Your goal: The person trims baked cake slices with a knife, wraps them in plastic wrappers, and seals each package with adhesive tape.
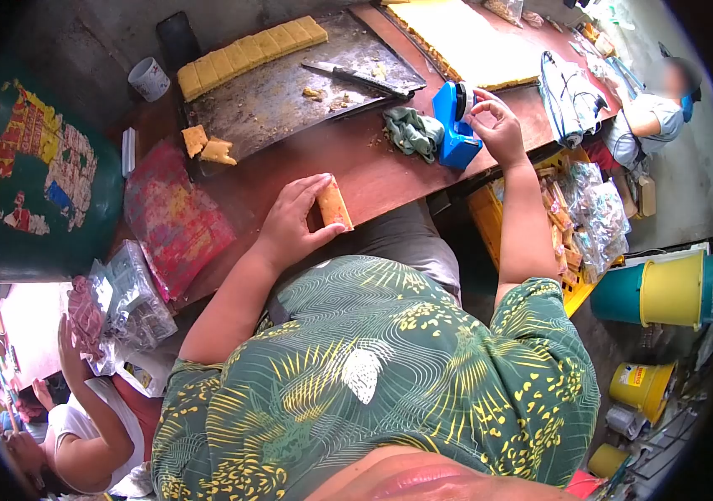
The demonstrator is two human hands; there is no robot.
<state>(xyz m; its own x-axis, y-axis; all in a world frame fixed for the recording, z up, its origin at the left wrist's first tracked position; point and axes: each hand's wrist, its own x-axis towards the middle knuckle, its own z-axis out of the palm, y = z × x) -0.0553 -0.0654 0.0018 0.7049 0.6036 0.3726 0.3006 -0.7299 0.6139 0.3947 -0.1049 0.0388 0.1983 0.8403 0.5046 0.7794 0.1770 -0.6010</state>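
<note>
My left hand is closed around a rectangular slice of golden cake, held between thumb and fingers at the table's front edge. My right hand is beside a blue tape dispenser, its thumb and fingertips pinched close to the tape roll. Whatever lies between those fingertips is too small to make out. A crumpled green cloth sits just left of the dispenser. Behind my left hand, a dark baking tray bears a row of cut cake, a knife and crumbs.
Broken cake pieces lie at the tray's near corner. A white cup stands behind. At right are another sheet of cake and a yellow crate with wrapped pieces. Other people sit at left and far right.
</note>
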